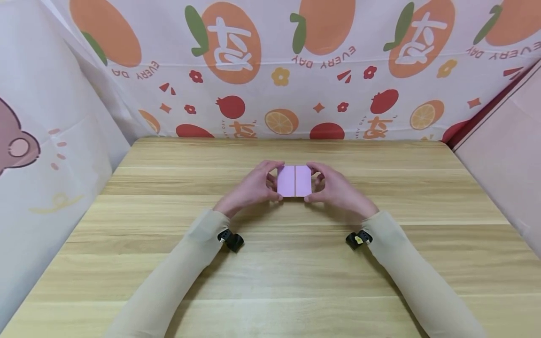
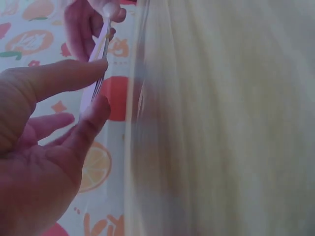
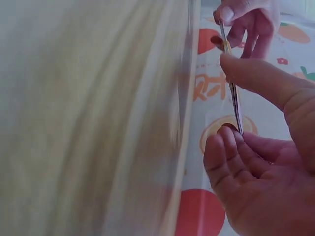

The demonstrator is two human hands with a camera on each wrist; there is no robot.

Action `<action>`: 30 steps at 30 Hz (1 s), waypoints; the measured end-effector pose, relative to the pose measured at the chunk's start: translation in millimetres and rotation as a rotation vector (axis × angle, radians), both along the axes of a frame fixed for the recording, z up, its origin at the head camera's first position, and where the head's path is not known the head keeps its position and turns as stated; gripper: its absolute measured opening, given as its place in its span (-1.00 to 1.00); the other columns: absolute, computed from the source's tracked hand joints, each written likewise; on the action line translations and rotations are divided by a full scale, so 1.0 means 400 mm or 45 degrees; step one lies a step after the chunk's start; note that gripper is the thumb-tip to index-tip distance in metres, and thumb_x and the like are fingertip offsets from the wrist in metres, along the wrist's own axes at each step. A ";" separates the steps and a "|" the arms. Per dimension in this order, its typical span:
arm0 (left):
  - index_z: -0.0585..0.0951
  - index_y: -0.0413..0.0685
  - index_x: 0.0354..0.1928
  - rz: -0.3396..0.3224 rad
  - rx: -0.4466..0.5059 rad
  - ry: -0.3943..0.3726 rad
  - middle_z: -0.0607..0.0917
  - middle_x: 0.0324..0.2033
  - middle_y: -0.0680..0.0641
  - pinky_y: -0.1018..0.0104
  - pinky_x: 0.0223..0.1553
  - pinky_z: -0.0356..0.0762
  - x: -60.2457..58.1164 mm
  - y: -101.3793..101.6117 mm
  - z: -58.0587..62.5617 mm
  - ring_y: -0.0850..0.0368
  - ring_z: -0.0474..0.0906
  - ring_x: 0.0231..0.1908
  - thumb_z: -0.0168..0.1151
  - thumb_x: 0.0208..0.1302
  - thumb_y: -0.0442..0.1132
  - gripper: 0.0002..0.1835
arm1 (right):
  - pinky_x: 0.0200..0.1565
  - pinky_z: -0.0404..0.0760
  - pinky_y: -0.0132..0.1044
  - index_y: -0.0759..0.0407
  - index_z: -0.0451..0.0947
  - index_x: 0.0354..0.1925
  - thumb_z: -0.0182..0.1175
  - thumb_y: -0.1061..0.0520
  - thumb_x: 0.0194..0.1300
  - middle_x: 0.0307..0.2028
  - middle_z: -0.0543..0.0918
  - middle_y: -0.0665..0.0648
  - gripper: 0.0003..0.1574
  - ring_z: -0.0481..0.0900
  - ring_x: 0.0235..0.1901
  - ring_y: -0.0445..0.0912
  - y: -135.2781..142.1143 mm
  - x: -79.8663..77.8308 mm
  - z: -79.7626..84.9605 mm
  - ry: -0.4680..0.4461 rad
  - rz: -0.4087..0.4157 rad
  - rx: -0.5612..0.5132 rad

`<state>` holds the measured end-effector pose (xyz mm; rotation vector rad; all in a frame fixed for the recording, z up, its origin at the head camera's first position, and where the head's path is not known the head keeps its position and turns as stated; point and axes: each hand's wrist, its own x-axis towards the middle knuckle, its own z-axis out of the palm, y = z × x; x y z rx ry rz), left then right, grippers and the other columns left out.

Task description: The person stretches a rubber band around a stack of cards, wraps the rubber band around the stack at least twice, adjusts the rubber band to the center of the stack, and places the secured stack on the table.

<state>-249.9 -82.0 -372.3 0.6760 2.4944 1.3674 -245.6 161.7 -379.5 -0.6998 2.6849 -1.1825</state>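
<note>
A thin, square stack of pink paper (image 1: 286, 181) with a tan band (image 1: 295, 181) round its middle is held between both hands, toward the back of the table. The left hand (image 1: 258, 184) pinches its left edge, thumb at the near corner and fingers at the far one. Mirroring this, the right hand (image 1: 334, 187) grips the right edge at its two corners. Seen edge-on in the left wrist view, the stack (image 2: 87, 96) shows several thin layers. The right wrist view also shows the stack (image 3: 236, 105) from its edge, between thumb and fingertips.
A wood-grain table (image 1: 270, 272) lies under both forearms. Behind it hangs a fruit-print cloth (image 1: 270, 103), and a pale cloth (image 1: 50, 141) walls the left side. A light panel (image 1: 507, 155) borders the right. Small black cameras (image 1: 234, 241) are worn at the cuffs.
</note>
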 end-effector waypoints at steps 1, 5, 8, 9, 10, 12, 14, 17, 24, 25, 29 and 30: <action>0.22 -0.09 0.36 0.004 -0.031 0.023 0.32 0.18 -0.01 0.31 -0.21 0.56 -0.003 -0.002 0.000 0.07 0.48 -0.13 0.48 -0.16 -0.48 -0.03 | -0.12 0.48 -0.17 0.10 0.21 0.31 0.51 0.07 -0.10 0.02 0.41 0.03 0.05 0.41 -0.15 -0.04 0.001 -0.003 0.001 0.009 -0.001 0.023; 0.29 -0.01 0.31 -0.001 -0.167 0.106 0.41 0.14 0.06 0.20 -0.07 0.47 -0.014 -0.012 -0.001 0.05 0.43 -0.04 0.53 -0.15 -0.32 -0.09 | -0.13 0.43 -0.18 0.05 0.25 0.28 0.51 -0.03 -0.11 0.04 0.38 0.05 0.03 0.36 -0.13 -0.01 0.004 -0.011 -0.001 0.006 -0.004 0.092; 0.34 -0.04 0.27 -0.016 -0.226 0.121 0.46 0.13 0.05 0.12 0.13 0.31 -0.020 -0.020 -0.004 0.03 0.34 0.12 0.54 -0.15 -0.26 -0.14 | -0.13 0.41 -0.18 0.04 0.26 0.30 0.51 -0.08 -0.12 0.06 0.35 0.09 0.06 0.34 -0.12 0.02 0.006 -0.016 -0.003 -0.019 0.006 0.138; 0.34 -0.05 0.26 -0.017 -0.237 0.114 0.47 0.13 0.04 0.11 0.18 0.25 -0.022 -0.022 -0.005 0.04 0.32 0.16 0.53 -0.14 -0.26 -0.15 | -0.12 0.41 -0.17 0.03 0.26 0.30 0.51 -0.09 -0.13 0.06 0.35 0.11 0.06 0.34 -0.11 0.02 0.006 -0.017 -0.003 -0.032 0.007 0.153; 0.36 -0.05 0.25 -0.018 -0.248 0.102 0.48 0.13 0.03 0.10 0.22 0.20 -0.022 -0.024 -0.006 0.04 0.29 0.19 0.53 -0.14 -0.26 -0.17 | -0.10 0.41 -0.16 0.02 0.25 0.31 0.51 -0.10 -0.13 0.07 0.34 0.12 0.07 0.34 -0.10 0.02 0.006 -0.018 -0.004 -0.048 0.014 0.166; 0.38 -0.02 0.22 -0.017 -0.285 0.069 0.49 0.13 0.03 0.11 0.24 0.17 -0.022 -0.027 -0.008 0.06 0.29 0.20 0.52 -0.12 -0.24 -0.21 | -0.05 0.40 -0.13 0.01 0.25 0.32 0.51 -0.11 -0.13 0.07 0.33 0.13 0.08 0.32 -0.07 0.01 0.006 -0.019 -0.006 -0.078 0.025 0.193; 0.41 0.02 0.19 -0.021 -0.318 0.039 0.49 0.12 0.02 0.12 0.24 0.18 -0.020 -0.028 -0.008 0.08 0.31 0.17 0.52 -0.10 -0.21 -0.27 | 0.01 0.38 -0.11 0.01 0.25 0.32 0.50 -0.12 -0.13 0.08 0.33 0.12 0.08 0.32 -0.04 -0.01 0.006 -0.020 -0.007 -0.095 0.033 0.220; 0.46 0.05 0.12 -0.048 -0.366 0.010 0.48 0.12 0.03 0.14 0.23 0.19 -0.016 -0.029 -0.006 0.10 0.33 0.12 0.50 -0.07 -0.17 -0.35 | 0.07 0.35 -0.10 0.04 0.26 0.32 0.49 -0.14 -0.12 0.06 0.33 0.11 0.07 0.31 -0.02 -0.02 0.006 -0.020 -0.010 -0.100 0.033 0.259; 0.52 0.03 0.05 -0.085 -0.425 0.005 0.50 0.05 0.02 0.17 0.18 0.24 -0.006 -0.024 0.001 0.08 0.34 0.01 0.46 0.00 -0.15 -0.48 | 0.03 0.35 -0.13 0.07 0.26 0.33 0.46 -0.17 -0.08 0.04 0.34 0.11 0.06 0.30 -0.04 -0.03 0.002 -0.018 -0.010 -0.119 0.033 0.318; 0.52 0.03 0.06 -0.084 -0.429 0.001 0.50 0.05 0.02 0.16 0.18 0.24 -0.004 -0.023 0.001 0.08 0.34 0.01 0.45 0.01 -0.14 -0.48 | 0.04 0.35 -0.13 0.08 0.26 0.33 0.46 -0.17 -0.08 0.04 0.33 0.11 0.06 0.30 -0.04 -0.03 0.001 -0.017 -0.009 -0.128 0.035 0.320; 0.52 0.04 0.07 -0.067 -0.444 0.005 0.49 0.05 0.02 0.15 0.17 0.25 0.000 -0.022 -0.004 0.08 0.34 0.00 0.44 0.02 -0.13 -0.48 | 0.07 0.35 -0.14 0.07 0.23 0.35 0.44 -0.20 -0.06 0.05 0.32 0.09 0.08 0.29 -0.02 -0.04 -0.002 -0.012 -0.005 -0.157 0.042 0.346; 0.52 0.04 0.07 -0.064 -0.448 0.007 0.49 0.05 0.02 0.15 0.17 0.25 0.000 -0.022 -0.005 0.08 0.34 0.00 0.44 0.02 -0.13 -0.48 | 0.07 0.34 -0.14 0.06 0.21 0.36 0.43 -0.20 -0.06 0.05 0.31 0.09 0.09 0.29 -0.01 -0.04 -0.003 -0.011 -0.004 -0.163 0.048 0.352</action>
